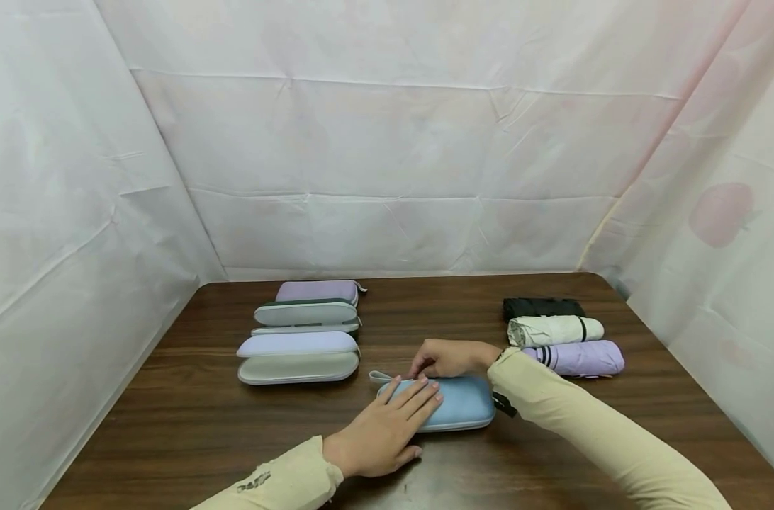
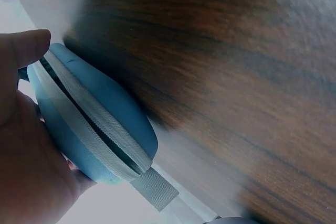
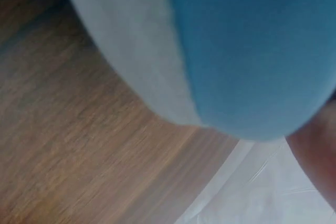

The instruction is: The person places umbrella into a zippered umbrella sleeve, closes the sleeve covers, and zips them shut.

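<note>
A light blue zip case lies on the wooden table in front of me, its grey strap loop sticking out at the left end. My left hand rests on the left part of its lid with fingers straight. At the far side, near that same end, my right hand has its fingers curled and pinches at the zipper; the pull itself is hidden behind the fingers. In the left wrist view a narrow gap shows along the zipper. The case's blue side fills much of the right wrist view.
To the left are a lilac case, a grey case with its lid raised and a pale lavender case standing open. Black, white and purple folded umbrellas lie in a row at the right.
</note>
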{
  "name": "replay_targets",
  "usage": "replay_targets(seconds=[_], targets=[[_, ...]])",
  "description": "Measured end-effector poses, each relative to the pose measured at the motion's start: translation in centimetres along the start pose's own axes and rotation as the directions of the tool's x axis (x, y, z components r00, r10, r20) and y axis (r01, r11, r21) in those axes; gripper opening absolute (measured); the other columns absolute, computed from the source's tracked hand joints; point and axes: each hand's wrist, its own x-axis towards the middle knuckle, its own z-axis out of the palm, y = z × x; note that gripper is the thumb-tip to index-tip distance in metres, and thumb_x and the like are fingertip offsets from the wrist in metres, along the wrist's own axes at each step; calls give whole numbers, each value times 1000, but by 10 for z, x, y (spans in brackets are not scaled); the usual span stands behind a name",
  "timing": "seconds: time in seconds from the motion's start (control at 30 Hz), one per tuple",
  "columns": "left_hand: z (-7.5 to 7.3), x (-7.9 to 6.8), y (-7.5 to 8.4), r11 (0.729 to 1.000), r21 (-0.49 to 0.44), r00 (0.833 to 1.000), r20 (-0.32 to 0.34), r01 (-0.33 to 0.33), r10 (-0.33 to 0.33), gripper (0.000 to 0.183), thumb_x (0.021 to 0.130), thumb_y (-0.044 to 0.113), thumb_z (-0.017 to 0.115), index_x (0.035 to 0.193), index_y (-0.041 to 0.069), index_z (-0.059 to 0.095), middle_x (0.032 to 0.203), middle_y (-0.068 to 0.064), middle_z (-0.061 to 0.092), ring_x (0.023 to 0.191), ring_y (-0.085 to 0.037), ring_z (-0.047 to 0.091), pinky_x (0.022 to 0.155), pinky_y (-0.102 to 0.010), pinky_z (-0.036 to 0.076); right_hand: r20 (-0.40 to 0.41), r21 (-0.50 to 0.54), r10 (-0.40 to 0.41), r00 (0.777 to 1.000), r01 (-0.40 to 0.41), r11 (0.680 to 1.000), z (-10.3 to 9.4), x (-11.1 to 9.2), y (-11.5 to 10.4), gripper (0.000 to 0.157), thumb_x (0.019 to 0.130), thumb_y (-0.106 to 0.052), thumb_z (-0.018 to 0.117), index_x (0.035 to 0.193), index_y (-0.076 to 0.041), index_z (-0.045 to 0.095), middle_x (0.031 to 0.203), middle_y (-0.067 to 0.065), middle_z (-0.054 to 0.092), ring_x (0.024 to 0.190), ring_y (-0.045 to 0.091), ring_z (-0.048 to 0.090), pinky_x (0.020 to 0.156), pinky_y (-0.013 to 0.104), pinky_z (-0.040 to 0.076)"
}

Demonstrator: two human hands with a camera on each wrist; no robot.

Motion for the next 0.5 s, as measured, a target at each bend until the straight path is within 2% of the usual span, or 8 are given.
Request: replay_targets(seconds=[0.3, 0.5], targets=[[1, -1, 0, 1000, -9, 1000, 3, 5, -5, 78, 95, 47, 52, 153, 7, 17, 158, -9, 13, 144, -23, 10, 111, -49, 19, 15, -165, -67, 998, 69, 984, -9, -16, 10, 26, 92, 9, 53, 101, -5, 73, 93, -4, 70, 77, 2, 59, 68, 21, 48], [1, 0, -1, 1000, -15, 1000, 0, 6, -6, 78, 95, 47, 52, 153, 7, 18, 158, -9, 15, 144, -24, 12, 111, -49, 19, 12, -172, -36, 999, 37, 984, -15, -36, 15, 26, 91, 10, 52, 101, -2, 72, 95, -1, 70, 79, 2, 59, 68, 22, 49]])
